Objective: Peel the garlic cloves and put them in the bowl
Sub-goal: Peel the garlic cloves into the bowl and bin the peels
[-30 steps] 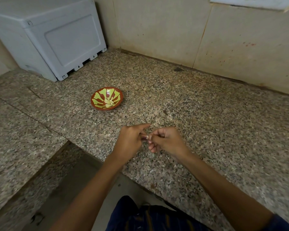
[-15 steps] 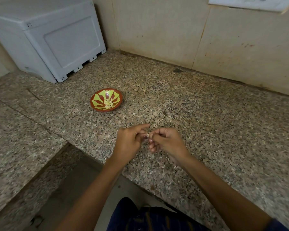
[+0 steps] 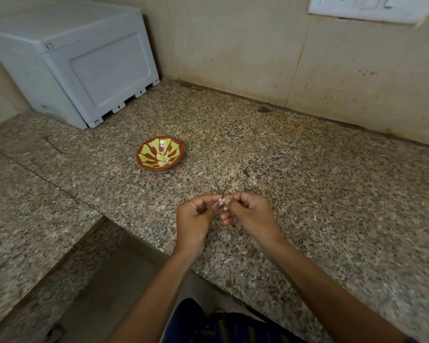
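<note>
While both hands meet above the near edge of the tabletop (image 3: 307, 184), one garlic clove (image 3: 221, 200) sits pinched between them, well apart from the bowl (image 3: 160, 153).

Item: left hand (image 3: 196, 216). Grip: fingers curled, thumb and forefinger pinching the clove.
Item: right hand (image 3: 252, 214). Grip: fingers curled, fingertips pinching the same clove from the other side.
Item: bowl, red with yellow-green pattern, upright on the tabletop, holding several pale peeled cloves (image 3: 163, 157).
Item: grey plastic box (image 3: 84, 68), far left, against the wall.

Risk, as judged: the clove is small and mostly hidden by fingertips; a slip while pulling skin could drop it over the tabletop edge to the floor. Loose skin may stick to the clove and end up in the bowl.

Orientation: too little of the clove shows to tell its long axis or which way it points.
</note>
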